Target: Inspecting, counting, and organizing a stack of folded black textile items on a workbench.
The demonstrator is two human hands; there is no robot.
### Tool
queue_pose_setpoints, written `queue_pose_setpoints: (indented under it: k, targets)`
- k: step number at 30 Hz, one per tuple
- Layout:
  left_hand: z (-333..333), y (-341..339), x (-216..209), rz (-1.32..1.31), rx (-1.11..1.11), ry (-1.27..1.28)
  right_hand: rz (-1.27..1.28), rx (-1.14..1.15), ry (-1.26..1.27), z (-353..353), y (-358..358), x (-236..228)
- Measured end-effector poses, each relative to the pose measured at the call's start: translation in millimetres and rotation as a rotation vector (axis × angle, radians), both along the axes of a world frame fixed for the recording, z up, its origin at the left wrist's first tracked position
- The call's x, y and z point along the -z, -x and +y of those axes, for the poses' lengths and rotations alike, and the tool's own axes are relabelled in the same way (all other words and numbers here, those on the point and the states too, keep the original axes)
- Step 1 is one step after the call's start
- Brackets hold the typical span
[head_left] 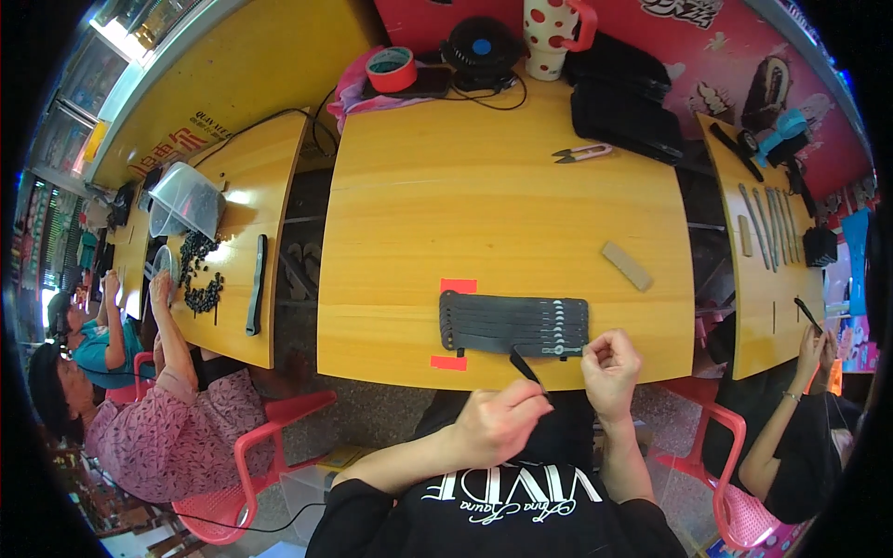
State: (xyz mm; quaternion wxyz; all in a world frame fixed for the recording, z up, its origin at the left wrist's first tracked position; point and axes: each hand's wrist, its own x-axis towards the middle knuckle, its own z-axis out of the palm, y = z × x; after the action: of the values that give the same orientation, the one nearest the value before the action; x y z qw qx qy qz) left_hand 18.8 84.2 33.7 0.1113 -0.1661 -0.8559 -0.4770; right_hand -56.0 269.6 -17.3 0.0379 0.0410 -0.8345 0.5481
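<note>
Several dark grey straps (498,321) lie overlapped in a row on the table in front of me, with rounded ends and a column of pale marks near their right ends. My left hand (502,420) is closed at the near side of the row. From its fingers a narrow black strip (525,365) slants up to the nearest strap's edge. Beside the row's lower right corner is my right hand (612,374), its thumb and fingers pinched together; what is between them, if anything, is too small to make out. A silvery figure (561,351) shows on the nearest strap.
Red tape (448,363) marks the table by the straps. Further off are a tan block (627,266), thread snips (582,152), black pouches (625,116), a spotted tumbler (547,42), a fan (481,51) and a tape roll (391,69). People work at tables on both sides.
</note>
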Motion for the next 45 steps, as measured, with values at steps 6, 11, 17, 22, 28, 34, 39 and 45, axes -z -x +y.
queue_pose_setpoints:
  k: [6,11,17,22,28,34,39,45]
  targets:
    - [63.0,6.3,0.8,0.045,0.294,-0.142,-0.003,-0.065,0.060,5.1,4.8,10.9]
    - [100.9,18.9,-5.2,0.113,0.316,-0.245,-0.066,-0.130,0.188,22.7,12.7,28.1]
    - [156.2,28.4,-22.3,0.153,0.440,-0.460,-0.259,-0.253,0.450,56.6,23.0,21.2]
    - [190.9,4.7,-50.1,0.108,0.509,-0.430,-0.289,-0.223,0.943,120.7,-5.1,-9.2]
    - [97.7,7.2,-61.6,-0.053,0.174,-0.500,-0.453,-0.482,1.429,145.4,-62.1,9.7]
    - [15.7,-22.1,-23.2,-0.467,-0.199,-0.582,-0.524,-0.381,1.243,106.1,-62.4,17.7]
    - [-14.4,-33.5,-1.8,-0.539,-0.337,-0.723,-0.602,-0.330,0.605,79.8,-32.6,6.4]
    - [-47.1,-30.6,18.5,-0.564,-0.482,-0.771,-0.335,-0.244,0.500,55.2,-31.0,-3.2]
